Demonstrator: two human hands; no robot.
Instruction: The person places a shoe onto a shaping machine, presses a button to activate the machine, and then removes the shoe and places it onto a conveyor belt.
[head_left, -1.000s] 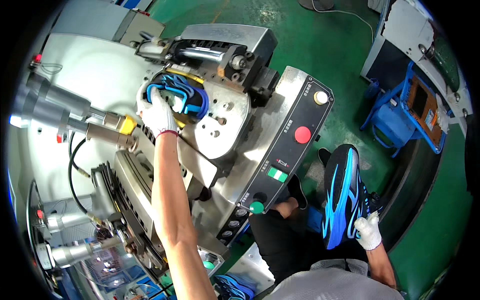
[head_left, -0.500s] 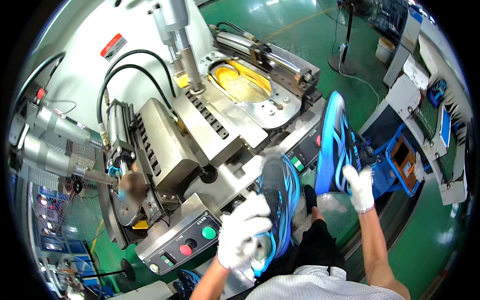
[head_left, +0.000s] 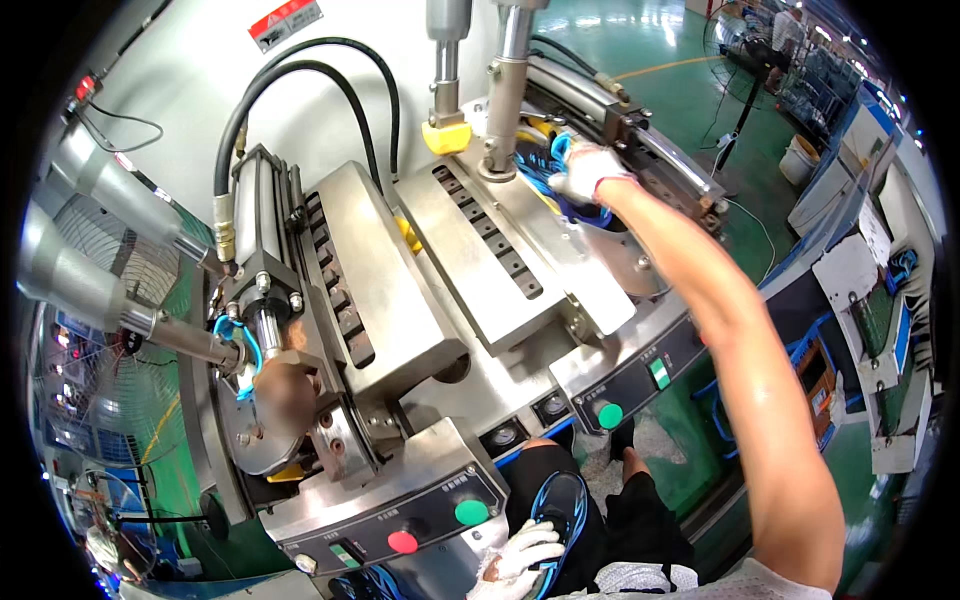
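My right hand (head_left: pixel 592 172), in a white glove, reaches far into the press machine and grips a blue and black sports shoe (head_left: pixel 536 166). That shoe lies in the yellow-padded cavity at the right station, partly hidden by my hand and the metal column. Low in the picture, my left hand (head_left: pixel 528 552), also gloved, holds another blue and black shoe (head_left: pixel 562 500) over my lap. Its fingers lie across the shoe's laced top, and the shoe's lower end is hidden. A yellow pad (head_left: pixel 446 137) hangs from a rod left of the cavity.
Two metal housings (head_left: pixel 378 265) stand between the stations. Control panels run along the near edge, with a red button (head_left: pixel 403 542) and green buttons (head_left: pixel 471 513). More shoes (head_left: pixel 368 583) lie at lower left. A blue crate (head_left: pixel 825 400) and rack stand at right.
My right hand has carried its shoe from the right side forward into the machine's cavity. My left hand has lowered its shoe toward my lap. The view has shifted.
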